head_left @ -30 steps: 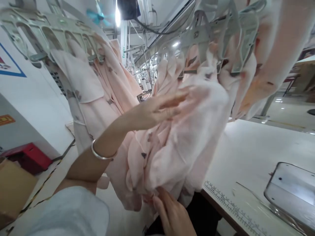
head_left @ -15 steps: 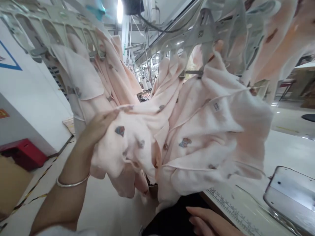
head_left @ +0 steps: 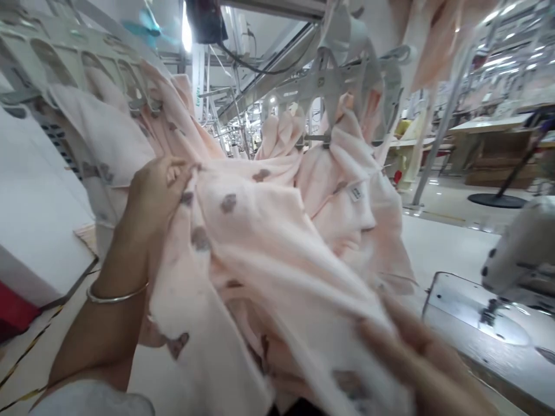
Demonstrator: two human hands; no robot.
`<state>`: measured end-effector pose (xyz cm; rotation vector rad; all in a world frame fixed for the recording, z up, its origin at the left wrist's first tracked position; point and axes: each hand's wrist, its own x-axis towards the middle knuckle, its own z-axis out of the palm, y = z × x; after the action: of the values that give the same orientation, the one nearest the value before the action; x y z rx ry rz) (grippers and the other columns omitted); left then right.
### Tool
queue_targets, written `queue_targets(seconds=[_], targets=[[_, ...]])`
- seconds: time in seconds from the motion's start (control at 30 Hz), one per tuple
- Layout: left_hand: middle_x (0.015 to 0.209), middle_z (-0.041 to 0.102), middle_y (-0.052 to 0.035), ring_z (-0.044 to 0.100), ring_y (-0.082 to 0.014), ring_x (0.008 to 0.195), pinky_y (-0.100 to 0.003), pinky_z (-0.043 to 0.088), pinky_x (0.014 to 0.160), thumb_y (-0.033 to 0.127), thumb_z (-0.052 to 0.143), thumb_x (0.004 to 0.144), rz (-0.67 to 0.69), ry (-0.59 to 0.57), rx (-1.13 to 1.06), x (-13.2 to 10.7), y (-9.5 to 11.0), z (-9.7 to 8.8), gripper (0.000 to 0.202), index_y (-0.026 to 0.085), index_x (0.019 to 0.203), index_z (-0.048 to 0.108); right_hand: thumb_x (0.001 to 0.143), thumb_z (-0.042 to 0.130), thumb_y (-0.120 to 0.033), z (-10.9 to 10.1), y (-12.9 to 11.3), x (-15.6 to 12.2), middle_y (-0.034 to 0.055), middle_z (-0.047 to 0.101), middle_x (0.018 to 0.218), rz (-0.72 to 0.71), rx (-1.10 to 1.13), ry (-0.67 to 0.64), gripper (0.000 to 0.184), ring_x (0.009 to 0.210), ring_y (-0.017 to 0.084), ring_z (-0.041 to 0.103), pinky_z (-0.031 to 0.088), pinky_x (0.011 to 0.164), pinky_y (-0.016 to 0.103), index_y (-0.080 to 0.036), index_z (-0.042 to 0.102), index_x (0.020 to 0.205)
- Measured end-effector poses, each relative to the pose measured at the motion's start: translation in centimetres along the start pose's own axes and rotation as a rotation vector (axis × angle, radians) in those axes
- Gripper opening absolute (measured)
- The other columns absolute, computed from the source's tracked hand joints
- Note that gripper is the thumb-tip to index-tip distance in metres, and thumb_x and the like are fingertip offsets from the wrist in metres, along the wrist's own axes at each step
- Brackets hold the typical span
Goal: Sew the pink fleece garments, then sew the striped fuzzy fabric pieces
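A pale pink garment (head_left: pixel 260 231) with small brownish-grey printed motifs stretches across the middle, its upper part joined to the hanging cloth behind. My left hand (head_left: pixel 158 188), with a silver bangle on the wrist, pinches its upper left edge. At the lower right, my right hand (head_left: pixel 416 352) is blurred by motion, its fingers closed around the near part of the cloth. The fabric runs in taut folds between both hands. Beyond it, a pink piece with a small white label (head_left: pixel 356 193) hangs from a grey clip hanger (head_left: pixel 321 86).
Another grey hanger (head_left: pixel 87 52) holds pink pieces at the left. A sewing machine (head_left: pixel 520 260) with a shiny metal plate (head_left: pixel 472 300) stands on the table at the right. A metal pole (head_left: pixel 442 121) rises behind. A white wall (head_left: pixel 39 202) bounds the left.
My right hand has come up from the lower edge and taken hold of the garment, pulling it toward me. My left hand has shifted from lying on the cloth to pinching it. The view has turned right.
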<state>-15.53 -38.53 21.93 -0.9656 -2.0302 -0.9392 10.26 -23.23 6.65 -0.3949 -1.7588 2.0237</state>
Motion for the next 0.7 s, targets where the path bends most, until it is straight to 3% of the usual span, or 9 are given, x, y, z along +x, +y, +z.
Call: queue_targets(seconds=[0.1,0.17,0.2,0.27,0.37,0.47,0.53,0.57,0.7], targets=[[0.086,0.061,-0.0008,0.058,-0.0141,0.074,-0.032,0.05,0.076,0.05,0.037,0.091,0.15,0.027,-0.188,-3.9,3.5,3.5,0.038,0.019,0.106,0.053,0.076,0.063,-0.046,-3.1,-5.7,1.0,0.0017,0.065,0.072,0.026,0.146,0.014,0.038,0.059,0.017,0.063,0.051,0.049,0.025,-0.026,0.058,0.108],[0.095,0.062,-0.0049,0.06,-0.0154,0.075,-0.028,0.051,0.066,0.048,0.041,0.089,0.51,-0.366,-0.468,-7.6,6.9,6.3,0.046,0.018,0.125,0.04,0.077,0.06,-0.052,-4.5,-7.8,3.0,0.0002,0.06,0.062,0.003,-0.001,0.039,0.032,0.048,0.012,0.057,0.044,0.041,0.02,-0.021,0.062,0.086],[0.107,0.06,-0.0086,0.06,-0.0191,0.085,-0.031,0.052,0.069,0.044,0.048,0.087,0.665,-0.513,-0.43,-9.1,8.6,7.8,0.058,0.017,0.135,0.029,0.077,0.058,-0.054,-5.3,-8.2,4.0,0.0009,0.06,0.062,-0.039,-0.128,0.098,0.035,0.048,0.013,0.056,0.044,0.042,0.022,-0.02,0.061,0.079],[0.111,0.058,-0.0101,0.06,-0.0196,0.082,-0.032,0.051,0.064,0.022,0.044,0.088,0.787,-0.585,-0.285,-10.4,11.3,10.7,0.059,0.017,0.141,0.021,0.078,0.053,-0.054,-6.7,-8.2,5.1,0.0027,0.06,0.063,-0.171,-0.423,0.313,0.036,0.051,0.015,0.056,0.046,0.045,0.026,-0.019,0.06,0.073],[0.099,0.062,-0.008,0.06,-0.0173,0.079,-0.031,0.051,0.07,0.013,0.043,0.082,0.741,-0.616,-0.332,-7.8,14.1,14.2,0.048,0.012,0.13,0.042,0.079,0.056,-0.042,-7.1,-6.2,3.4,0.0037,0.061,0.07,-0.331,-0.619,0.636,0.023,0.059,0.016,0.056,0.048,0.055,0.028,-0.019,0.06,0.08],[0.086,0.063,-0.0058,0.057,-0.0157,0.071,-0.03,0.048,0.065,0.014,0.046,0.078,0.779,-0.534,-0.317,-3.5,17.1,15.3,0.028,0.016,0.098,0.067,0.086,0.05,-0.031,-4.1,-2.5,0.0,0.0017,0.064,0.079,-0.507,-0.794,0.798,0.016,0.064,0.014,0.059,0.048,0.062,0.025,-0.022,0.06,0.096],[0.072,0.06,-0.005,0.053,-0.0142,0.061,-0.028,0.045,0.056,0.011,0.045,0.075,0.846,-0.474,-0.291,-1.7,19.6,15.1,0.025,0.016,0.081,0.069,0.09,0.045,-0.024,-1.4,0.5,-1.2,0.0017,0.066,0.086,-0.534,-0.907,0.571,0.018,0.072,0.012,0.063,0.049,0.065,0.02,-0.021,0.058,0.102],[0.066,0.058,-0.0047,0.051,-0.0137,0.057,-0.027,0.043,0.053,0.009,0.044,0.073,0.877,-0.454,-0.284,-1.3,20.9,14.9,0.025,0.015,0.075,0.069,0.091,0.042,-0.023,-0.2,2.0,-1.4,0.0051,0.066,0.094,-0.519,-0.927,0.553,0.022,0.079,0.014,0.064,0.05,0.069,0.021,-0.018,0.056,0.108],[0.059,0.055,-0.0047,0.05,-0.0141,0.055,-0.027,0.041,0.052,0.008,0.044,0.07,0.905,-0.404,-0.264,-1.0,24.7,14.9,0.022,0.013,0.066,0.066,0.09,0.045,-0.027,2.1,6.9,-1.5,0.0024,0.061,0.072,-0.389,-1.021,0.597,0.017,0.065,0.014,0.061,0.049,0.055,0.021,-0.018,0.058,0.088]])
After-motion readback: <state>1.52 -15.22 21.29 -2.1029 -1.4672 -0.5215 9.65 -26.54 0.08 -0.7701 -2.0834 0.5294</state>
